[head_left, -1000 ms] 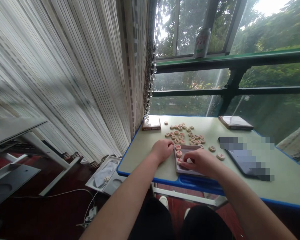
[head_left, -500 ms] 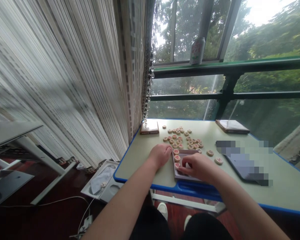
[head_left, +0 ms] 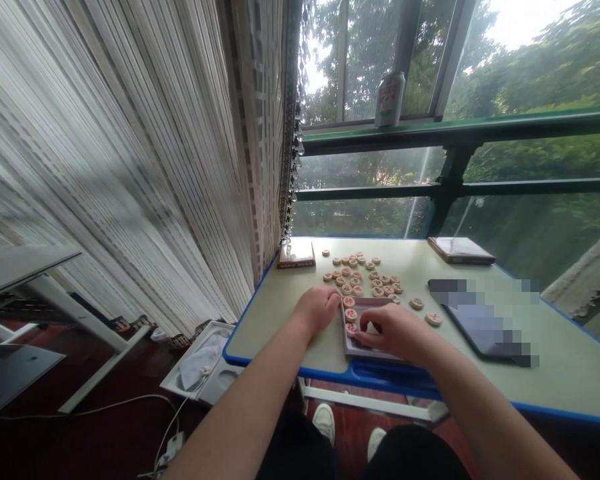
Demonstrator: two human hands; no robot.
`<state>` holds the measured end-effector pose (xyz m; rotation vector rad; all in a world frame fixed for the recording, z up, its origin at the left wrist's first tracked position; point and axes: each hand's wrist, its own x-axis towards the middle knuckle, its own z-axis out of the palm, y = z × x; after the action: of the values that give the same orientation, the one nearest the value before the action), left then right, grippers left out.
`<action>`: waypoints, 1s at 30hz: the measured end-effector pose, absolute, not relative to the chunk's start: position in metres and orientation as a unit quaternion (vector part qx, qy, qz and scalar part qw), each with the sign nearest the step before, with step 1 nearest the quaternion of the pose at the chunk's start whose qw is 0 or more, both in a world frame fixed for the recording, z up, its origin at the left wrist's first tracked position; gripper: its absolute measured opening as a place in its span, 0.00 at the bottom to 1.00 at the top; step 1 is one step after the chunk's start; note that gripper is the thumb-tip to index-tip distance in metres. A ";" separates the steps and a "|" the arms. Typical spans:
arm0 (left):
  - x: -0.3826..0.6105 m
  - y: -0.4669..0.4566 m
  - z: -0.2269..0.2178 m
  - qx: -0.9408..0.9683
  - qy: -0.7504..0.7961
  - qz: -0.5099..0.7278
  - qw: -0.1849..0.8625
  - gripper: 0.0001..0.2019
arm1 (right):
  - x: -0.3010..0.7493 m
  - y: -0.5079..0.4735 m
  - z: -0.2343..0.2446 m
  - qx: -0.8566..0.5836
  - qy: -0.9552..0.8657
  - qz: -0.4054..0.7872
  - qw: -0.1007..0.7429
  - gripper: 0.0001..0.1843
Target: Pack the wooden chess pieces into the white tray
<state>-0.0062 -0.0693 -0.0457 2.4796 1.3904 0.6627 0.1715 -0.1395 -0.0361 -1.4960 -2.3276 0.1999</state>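
Observation:
My left hand [head_left: 319, 308] is closed, its knuckles beside the upper left corner of a shallow box [head_left: 345, 341]; whatever its curled fingers hold is hidden. Over the box, my right hand [head_left: 384, 328] has thumb and forefinger bent together at the edge of a round xiangqi piece [head_left: 351, 329] with a red character. That piece lies in the box's left side, below a second red piece [head_left: 350, 315] and a third red piece [head_left: 349, 303], in a column. My right hand hides much of the box's inside. Several loose xiangqi pieces [head_left: 357, 291] are scattered beyond the box.
A dark flat device [head_left: 473, 327], partly pixelated, lies to the right on the blue-edged table [head_left: 570, 373]. One small case [head_left: 296, 255] stands at the back left, another case [head_left: 460, 250] at the back right. A can [head_left: 390, 100] stands on the window ledge. Striped curtains [head_left: 130, 133] hang at left.
The whole view has shifted slightly, so things sit a little further left. Both hands keep nearly the same places at the box and the red piece.

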 end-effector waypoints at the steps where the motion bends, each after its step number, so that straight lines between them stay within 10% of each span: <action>1: -0.006 -0.069 -0.046 0.844 0.473 0.226 0.111 0.18 | 0.172 -0.140 -0.035 -0.528 -0.825 0.071 0.188 0.15; 30: -0.008 -0.070 -0.047 0.847 0.466 0.234 0.098 0.16 | 0.170 -0.136 -0.038 -0.517 -0.815 0.081 0.248 0.16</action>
<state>-0.0079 -0.0701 -0.0470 2.5069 1.3799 0.6932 0.1702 -0.1356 -0.0381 -1.4089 -2.2213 0.2194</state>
